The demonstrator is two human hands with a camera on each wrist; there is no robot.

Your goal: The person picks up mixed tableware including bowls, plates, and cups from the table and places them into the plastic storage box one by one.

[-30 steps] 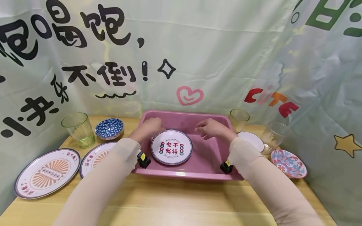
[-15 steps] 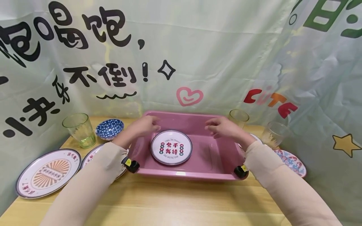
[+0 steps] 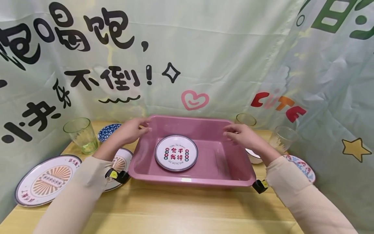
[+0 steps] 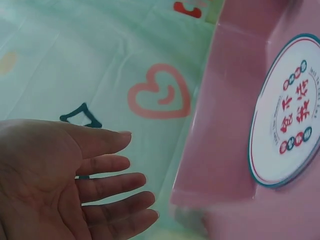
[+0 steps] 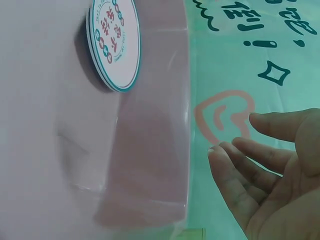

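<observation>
A pink rectangular basin (image 3: 193,179) stands on the wooden table, and a round white plate (image 3: 176,153) with red and black lettering lies inside it, left of centre. My left hand (image 3: 131,130) hovers by the basin's left rim, fingers extended and holding nothing; in the left wrist view its palm and spread fingers (image 4: 117,187) show beside the basin wall. Above the right rim hangs my right hand (image 3: 242,135), its fingers loosely bent with nothing between them. The right wrist view shows that hand's fingertips apart from the basin.
Left of the basin are a green glass (image 3: 83,135), a blue patterned bowl (image 3: 107,131), a large oval plate (image 3: 48,180) and a smaller plate (image 3: 121,162). To its right are two glasses, one clear (image 3: 282,138), a white bowl (image 3: 255,157) and a patterned dish (image 3: 302,167).
Both hands have moved apart, from over the basin's inside out to its left and right rims. The plate in the basin has stayed in place.
</observation>
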